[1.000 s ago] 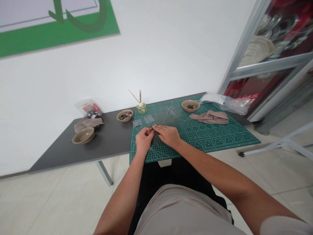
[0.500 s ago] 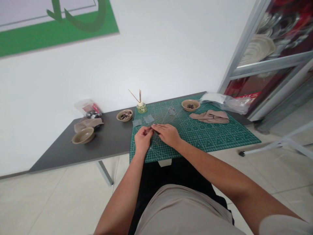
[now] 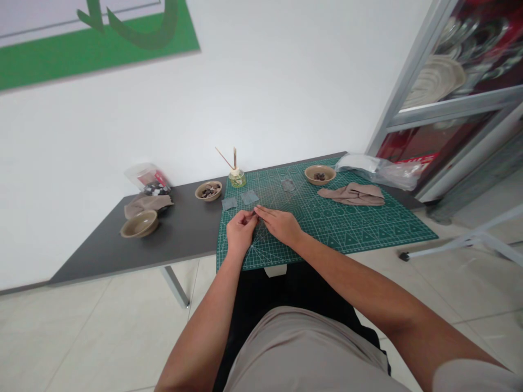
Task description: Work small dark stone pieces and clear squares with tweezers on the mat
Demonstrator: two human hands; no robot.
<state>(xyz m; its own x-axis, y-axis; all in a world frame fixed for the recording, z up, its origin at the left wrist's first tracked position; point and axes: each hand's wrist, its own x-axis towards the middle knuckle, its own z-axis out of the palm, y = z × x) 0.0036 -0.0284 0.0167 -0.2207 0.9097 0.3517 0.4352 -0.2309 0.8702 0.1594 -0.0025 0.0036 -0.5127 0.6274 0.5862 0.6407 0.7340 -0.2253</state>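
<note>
Both hands meet over the green cutting mat (image 3: 327,228), fingertips touching. My left hand (image 3: 240,231) is closed, thumb and fingers pinched together. My right hand (image 3: 280,224) has its fingers pressed together against the left fingertips. Something small and dark shows between them, too hidden to name. Just beyond the hands lie two small clear plastic pieces, one nearer piece (image 3: 229,204) and one larger piece (image 3: 249,197). Another clear piece (image 3: 287,185) is farther right. A tan bowl (image 3: 208,191) with dark and pale bits stands back left; another tan bowl (image 3: 320,175) holds a few dark bits.
On the grey table's left are an empty-looking tan bowl (image 3: 139,224), a brown cloth (image 3: 147,204) and a clear bag (image 3: 149,179). A reed diffuser (image 3: 237,177) stands near the wall. To the right lie a brown cloth (image 3: 353,194) and a plastic bag (image 3: 376,169).
The fingers have shifted slightly, the right ones drawing closer together at the left fingertips. The bowls, cloths and plastic pieces stay in place.
</note>
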